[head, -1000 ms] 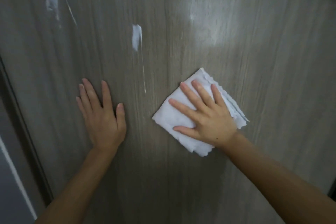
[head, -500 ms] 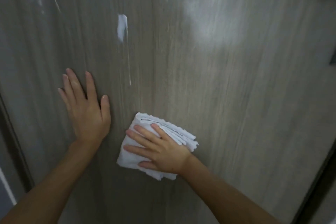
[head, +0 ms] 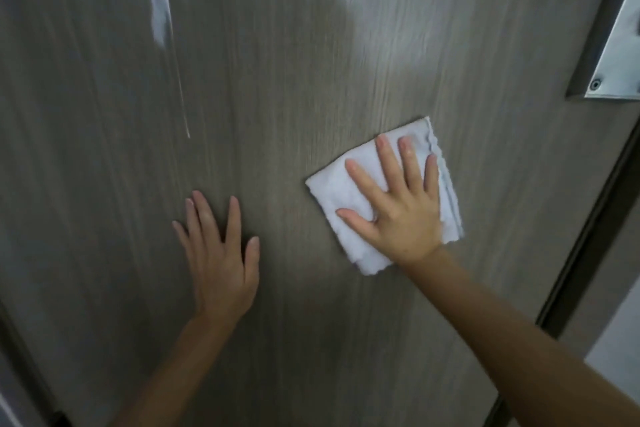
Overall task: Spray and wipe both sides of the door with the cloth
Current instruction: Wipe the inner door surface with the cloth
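Note:
A grey wood-grain door [head: 277,80] fills the view. My right hand [head: 398,215] lies flat with spread fingers on a folded white cloth [head: 332,191] and presses it against the door right of centre. My left hand [head: 221,253] rests flat on the bare door, a little lower and to the left of the cloth. A white blob of spray foam [head: 160,15] clings to the upper left of the door, with a thin drip line [head: 180,94] running down from it.
A metal lock plate [head: 620,55] with a screw sits at the door's upper right edge. The dark door edge and frame [head: 588,236] run down the right side, with pale floor beyond. A light reflection shows on the upper middle of the door.
My right hand has slid the cloth from low beside my left hand up and to the right. The view has shifted, bringing the lock plate in. My left hand stays flat on the door.

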The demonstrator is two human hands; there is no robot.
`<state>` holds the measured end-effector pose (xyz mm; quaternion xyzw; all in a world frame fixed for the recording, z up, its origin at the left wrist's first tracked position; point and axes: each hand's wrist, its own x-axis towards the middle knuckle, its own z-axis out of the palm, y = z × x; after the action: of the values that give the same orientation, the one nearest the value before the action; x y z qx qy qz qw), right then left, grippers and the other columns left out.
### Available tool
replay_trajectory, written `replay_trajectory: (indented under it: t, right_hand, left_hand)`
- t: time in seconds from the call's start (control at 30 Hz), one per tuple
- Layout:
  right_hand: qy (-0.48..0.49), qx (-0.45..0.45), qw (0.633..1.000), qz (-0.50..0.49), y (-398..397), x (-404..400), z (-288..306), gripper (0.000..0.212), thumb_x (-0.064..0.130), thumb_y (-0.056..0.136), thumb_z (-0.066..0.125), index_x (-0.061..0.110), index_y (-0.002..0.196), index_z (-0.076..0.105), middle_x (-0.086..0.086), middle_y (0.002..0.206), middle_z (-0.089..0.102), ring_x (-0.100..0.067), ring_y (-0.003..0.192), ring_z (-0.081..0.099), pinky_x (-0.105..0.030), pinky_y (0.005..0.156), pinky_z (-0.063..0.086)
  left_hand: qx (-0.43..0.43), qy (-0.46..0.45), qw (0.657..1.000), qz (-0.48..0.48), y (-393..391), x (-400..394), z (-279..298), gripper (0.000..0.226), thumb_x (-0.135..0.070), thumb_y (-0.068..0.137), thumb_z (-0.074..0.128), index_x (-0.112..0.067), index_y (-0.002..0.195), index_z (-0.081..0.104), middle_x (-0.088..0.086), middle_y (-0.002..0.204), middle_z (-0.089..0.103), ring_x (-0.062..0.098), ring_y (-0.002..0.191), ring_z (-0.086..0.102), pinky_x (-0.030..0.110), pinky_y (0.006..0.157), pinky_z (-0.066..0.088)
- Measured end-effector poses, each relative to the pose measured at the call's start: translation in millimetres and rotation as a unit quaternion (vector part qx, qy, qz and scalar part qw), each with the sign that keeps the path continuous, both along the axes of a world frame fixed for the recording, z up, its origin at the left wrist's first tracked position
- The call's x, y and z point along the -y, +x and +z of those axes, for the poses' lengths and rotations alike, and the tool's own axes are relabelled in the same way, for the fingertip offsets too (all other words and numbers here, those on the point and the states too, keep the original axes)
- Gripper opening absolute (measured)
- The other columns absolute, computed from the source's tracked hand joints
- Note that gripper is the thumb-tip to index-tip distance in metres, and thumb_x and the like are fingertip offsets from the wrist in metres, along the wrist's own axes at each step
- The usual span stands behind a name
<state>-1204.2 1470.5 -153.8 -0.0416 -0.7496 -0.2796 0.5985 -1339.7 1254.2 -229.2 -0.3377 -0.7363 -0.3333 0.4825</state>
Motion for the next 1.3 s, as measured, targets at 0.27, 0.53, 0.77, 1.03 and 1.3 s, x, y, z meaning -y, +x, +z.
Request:
replay_trajectory:
  t: [0.27,0.53,0.77,1.03,1.3]
  right_hand:
    - [0.106,0.203,0.973,0.019,-5.9,14.9,-127.9,0.061,0.059,0.094,0.051,0.032,0.147,0.04,-0.008,0.16,0.019,-0.027,0.152,0.005,-0.048,0.122,0.001]
    - [0.255,0.34,0.905,0.014,10.0,-24.1,-141.6,0.049,0.051,0.102,0.032,0.031,0.145,0.047,-0.001,0.154,0.033,-0.023,0.146,0.015,-0.045,0.122,-0.007]
    - [0.105,0.083,0.99,0.035,35.3,-52.4,-54.1,0.067,0.064,0.086,0.062,0.03,0.142,0.049,-0.009,0.148,0.043,-0.025,0.147,0.026,-0.045,0.12,0.014]
    - [-0.01,-0.022,1.0,0.003,8.7,-18.3,-145.5,0.063,0.065,0.087,0.056,0.031,0.14,0.049,-0.012,0.145,0.044,-0.029,0.148,0.025,-0.05,0.115,0.023]
    - [0.201,0.255,0.945,0.046,47.6,-51.6,-249.6,0.062,0.056,0.091,0.061,0.03,0.144,0.044,0.0,0.151,0.038,-0.021,0.143,0.028,-0.043,0.123,0.005]
  left_hand:
    - [-0.061,0.004,0.998,0.028,-21.5,-7.0,-8.6,0.056,-0.035,0.102,0.031,-0.006,0.149,0.023,0.039,0.149,0.017,0.049,0.141,0.01,0.058,0.116,-0.004]
    - [-0.072,-0.004,0.997,0.038,-26.2,-7.2,-5.2,0.055,-0.035,0.102,0.03,-0.006,0.149,0.023,0.043,0.145,0.021,0.05,0.139,0.011,0.063,0.113,0.0]
    - [-0.073,0.002,0.996,0.044,-23.9,-8.9,-3.1,0.055,-0.034,0.102,0.031,-0.005,0.148,0.025,0.048,0.142,0.023,0.053,0.136,0.013,0.058,0.115,-0.003]
    - [-0.087,0.009,0.995,0.043,-22.9,-8.6,-3.0,0.053,-0.033,0.102,0.028,-0.003,0.145,0.025,0.052,0.138,0.024,0.062,0.132,0.02,0.053,0.115,-0.004]
    - [-0.056,0.034,0.998,0.006,-18.7,-7.8,-4.2,0.052,-0.032,0.103,0.023,-0.003,0.145,0.02,0.053,0.137,0.024,0.067,0.13,0.022,0.073,0.106,0.014]
